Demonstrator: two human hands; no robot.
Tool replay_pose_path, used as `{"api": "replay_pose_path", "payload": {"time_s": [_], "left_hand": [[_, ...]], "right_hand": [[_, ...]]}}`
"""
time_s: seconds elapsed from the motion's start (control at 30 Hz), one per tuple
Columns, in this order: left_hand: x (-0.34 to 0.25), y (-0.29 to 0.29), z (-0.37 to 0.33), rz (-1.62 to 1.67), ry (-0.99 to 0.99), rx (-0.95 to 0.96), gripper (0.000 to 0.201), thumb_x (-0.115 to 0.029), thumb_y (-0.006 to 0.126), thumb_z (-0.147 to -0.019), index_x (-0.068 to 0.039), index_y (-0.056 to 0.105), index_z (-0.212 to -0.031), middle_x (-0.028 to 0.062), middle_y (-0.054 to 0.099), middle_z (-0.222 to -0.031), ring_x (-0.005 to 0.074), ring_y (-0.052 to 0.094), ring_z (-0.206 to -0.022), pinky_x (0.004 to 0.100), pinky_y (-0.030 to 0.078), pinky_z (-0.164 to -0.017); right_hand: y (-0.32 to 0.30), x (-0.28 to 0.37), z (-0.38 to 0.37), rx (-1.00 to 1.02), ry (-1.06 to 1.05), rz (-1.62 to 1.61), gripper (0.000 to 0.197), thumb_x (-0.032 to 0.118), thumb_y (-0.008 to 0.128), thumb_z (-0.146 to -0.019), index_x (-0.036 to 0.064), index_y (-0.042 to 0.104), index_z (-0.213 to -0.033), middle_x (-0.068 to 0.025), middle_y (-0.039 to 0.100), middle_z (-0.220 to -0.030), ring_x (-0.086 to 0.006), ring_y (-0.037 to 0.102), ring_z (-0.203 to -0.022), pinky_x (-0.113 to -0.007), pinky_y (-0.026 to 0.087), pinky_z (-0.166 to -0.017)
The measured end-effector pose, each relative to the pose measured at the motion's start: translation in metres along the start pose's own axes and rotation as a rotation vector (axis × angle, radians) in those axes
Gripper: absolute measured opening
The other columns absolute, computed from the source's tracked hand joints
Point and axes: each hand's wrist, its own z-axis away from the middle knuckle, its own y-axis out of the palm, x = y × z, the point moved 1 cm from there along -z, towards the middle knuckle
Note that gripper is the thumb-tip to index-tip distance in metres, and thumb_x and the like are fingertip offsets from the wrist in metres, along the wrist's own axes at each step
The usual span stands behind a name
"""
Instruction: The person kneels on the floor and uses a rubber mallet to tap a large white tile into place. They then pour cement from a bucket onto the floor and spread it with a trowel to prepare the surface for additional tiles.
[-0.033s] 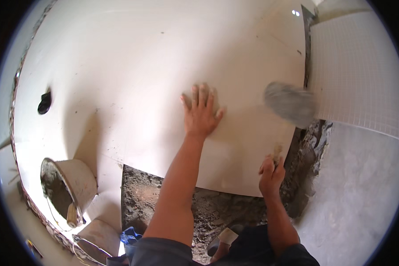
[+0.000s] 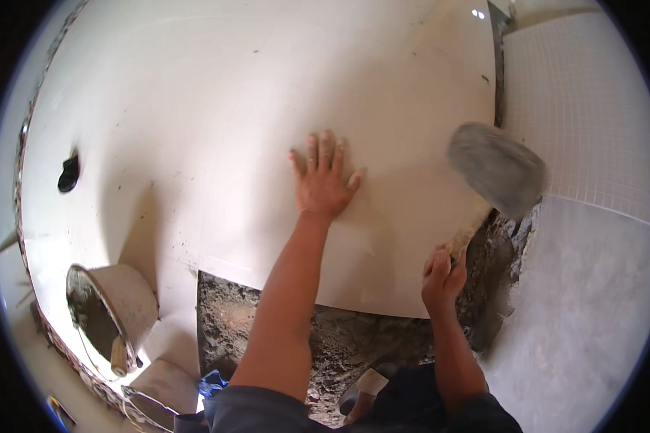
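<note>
My left hand (image 2: 323,186) lies flat with fingers spread on a large white floor tile (image 2: 383,238). My right hand (image 2: 444,278) is wrapped round the pale handle of a mallet (image 2: 497,169), whose big dark grey head is slightly blurred. That head appears over the tile's right edge; whether it touches the tile I cannot tell. Along the tile's near edge, below my left forearm, shows a strip of rough wet mortar (image 2: 354,346). More mortar fills the gap at the right, beside my right hand.
At the lower left a bucket (image 2: 133,292) of grey mortar holds a wooden-handled tool (image 2: 118,357). A second bucket (image 2: 167,390) and a blue plastic scrap (image 2: 211,384) are nearer. A small black object (image 2: 68,173) lies at left. A grey wall (image 2: 578,303) rises at right.
The mallet head has swung to the right and slightly up from the tile, its handle tilting with it. My left hand stays on the tile; the view has shifted slightly.
</note>
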Motion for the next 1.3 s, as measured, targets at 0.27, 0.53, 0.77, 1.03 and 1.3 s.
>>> {"api": "replay_pose_path", "payload": {"time_s": [0.27,0.53,0.77,1.03,1.3], "left_hand": [[-0.006,-0.009,-0.030,-0.078,-0.111,0.139,0.075,-0.068,0.032,-0.092,-0.026,0.020,-0.152,0.0049,0.010,-0.160,0.0267,0.003,-0.148,0.0614,-0.001,-0.115],[-0.003,-0.007,-0.036,-0.119,-0.097,0.097,0.076,-0.070,0.033,-0.090,-0.027,0.022,-0.152,0.0053,0.013,-0.160,0.0278,0.006,-0.148,0.0626,0.000,-0.114],[-0.002,-0.006,-0.035,-0.066,-0.094,0.067,0.077,-0.070,0.036,-0.089,-0.027,0.023,-0.152,0.0053,0.012,-0.160,0.0277,0.004,-0.148,0.0623,-0.001,-0.114],[-0.004,-0.012,-0.037,-0.048,-0.099,0.054,0.077,-0.069,0.039,-0.088,-0.028,0.023,-0.151,0.0054,0.012,-0.160,0.0282,0.004,-0.148,0.0624,0.000,-0.114],[-0.002,-0.015,-0.057,-0.038,-0.125,0.039,0.079,-0.070,0.039,-0.088,-0.026,0.022,-0.152,0.0065,0.013,-0.159,0.0289,0.004,-0.148,0.0631,0.000,-0.114]], "right_hand": [[0.020,0.015,-0.099,-0.036,0.137,0.397,0.043,0.034,0.057,-0.095,-0.0087,0.055,-0.101,-0.0216,0.061,-0.072,-0.0372,0.063,-0.066,-0.042,0.047,-0.059],[0.046,0.033,-0.141,0.054,0.016,0.596,0.040,0.034,0.055,-0.095,-0.0062,0.054,-0.090,-0.0253,0.061,-0.073,-0.0442,0.062,-0.071,-0.048,0.047,-0.059],[0.086,0.065,-0.191,-0.053,-0.233,0.632,0.042,0.037,0.054,-0.096,-0.0051,0.054,-0.091,-0.0229,0.061,-0.070,-0.0421,0.062,-0.067,-0.046,0.047,-0.058],[0.094,0.061,-0.202,0.098,-0.179,0.750,0.042,0.038,0.053,-0.096,-0.0040,0.056,-0.089,-0.0242,0.063,-0.073,-0.0458,0.060,-0.070,-0.048,0.048,-0.062],[0.121,0.088,-0.216,-0.063,-0.279,0.225,0.041,0.038,0.055,-0.095,-0.0034,0.056,-0.090,-0.0248,0.063,-0.075,-0.0447,0.062,-0.073,-0.047,0.049,-0.064]]}}
